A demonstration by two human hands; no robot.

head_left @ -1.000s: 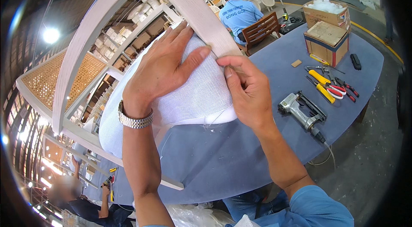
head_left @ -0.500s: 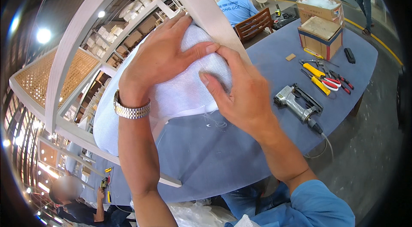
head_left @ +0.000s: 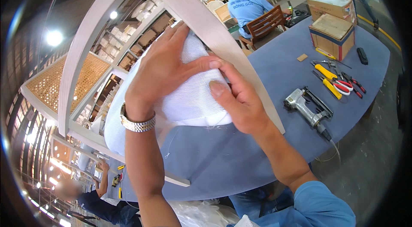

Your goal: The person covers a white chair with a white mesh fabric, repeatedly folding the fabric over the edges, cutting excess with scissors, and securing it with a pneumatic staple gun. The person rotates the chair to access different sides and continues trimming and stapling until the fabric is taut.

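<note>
A whitewashed wooden chair (head_left: 214,34) is tipped over on the table, its woven cane panel (head_left: 64,83) to the left. Pale, finely woven fabric covers its padded seat (head_left: 189,104). My left hand (head_left: 161,70), with a metal watch at the wrist, lies flat across the pad, fingers stretched toward the far edge and thumb out to the right. At the pad's right corner, my right hand (head_left: 244,104) grips the seat fabric, thumb on top and fingers curled at the edge by the chair leg. The left thumb tip meets the right fingers. Some fingertips are hidden.
A blue-grey covered table (head_left: 214,158) carries a pneumatic staple gun (head_left: 307,109) with a hose. Behind it lie yellow- and red-handled pliers (head_left: 332,83), a black object (head_left: 362,55) and cardboard boxes (head_left: 332,34). One person sits at the back; another works at lower left.
The view has shifted, so the chair and table appear farther right and slightly lower. Both hands stay on the seat pad. The person at lower left has raised an arm.
</note>
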